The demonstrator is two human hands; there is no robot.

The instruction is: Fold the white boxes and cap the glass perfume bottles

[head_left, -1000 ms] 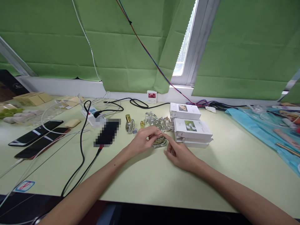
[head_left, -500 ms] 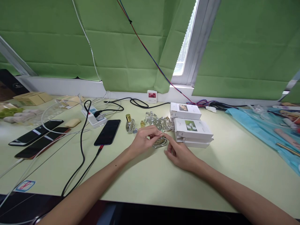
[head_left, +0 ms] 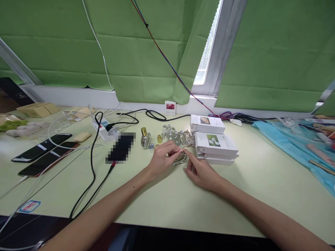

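Observation:
My left hand (head_left: 165, 156) is closed in a pinch over the neck of a clear glass perfume bottle (head_left: 180, 160). Whatever sits between its fingertips is too small and hidden to make out. From the other side, my right hand (head_left: 201, 171) stretches its index finger to the same spot, with the thumb apart and the other fingers curled. Behind the hands stand several clear glass bottles (head_left: 176, 135). To the left is a bottle with a gold cap (head_left: 146, 138), beside a small loose gold piece (head_left: 159, 138) and a bluish disc (head_left: 151, 146).
White picture boxes (head_left: 216, 143) are stacked close by my right hand. A blurred-out phone (head_left: 120, 148) on a cable, two more phones (head_left: 47, 157) and a power strip (head_left: 102, 130) lie leftward. Blue sheeting (head_left: 285, 144) covers the right side. A small white card (head_left: 170, 108) stands at the back.
My left hand and forearm have shifted slightly right, and the pinch stays at the bottle's neck. My right hand has hardly moved. The phone's screen now appears pixelated.

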